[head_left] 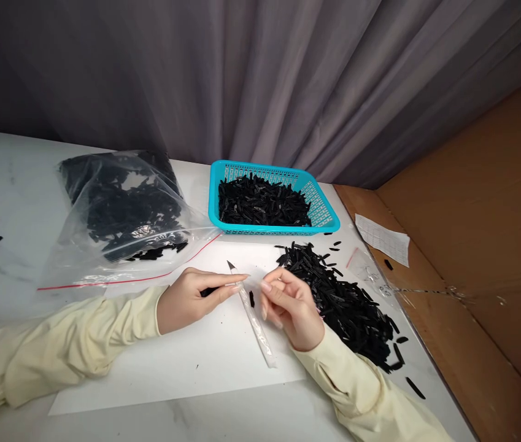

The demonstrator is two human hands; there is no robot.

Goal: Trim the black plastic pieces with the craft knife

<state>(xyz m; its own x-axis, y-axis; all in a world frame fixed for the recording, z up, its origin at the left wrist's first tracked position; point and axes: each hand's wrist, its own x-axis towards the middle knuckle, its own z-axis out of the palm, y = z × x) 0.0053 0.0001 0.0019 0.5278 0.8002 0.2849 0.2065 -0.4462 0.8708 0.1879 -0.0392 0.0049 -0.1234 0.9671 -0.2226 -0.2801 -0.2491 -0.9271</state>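
Honestly, left hand (pixel 191 301) pinching a black piece with fingers outstretched, right hand (pixel 290 307) loosely curled beside the clear sleeve (pixel 255 322) — one nudge could roll that sleeve off the white sheet (pixel 186 362).

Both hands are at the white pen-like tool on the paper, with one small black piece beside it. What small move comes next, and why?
Probably the right hand should pinch the lone black piece. It lies loose on the white paper just off those fingers, beside the white tool. The left hand already rests on the tool near its dark tip and seems to hold something dark.
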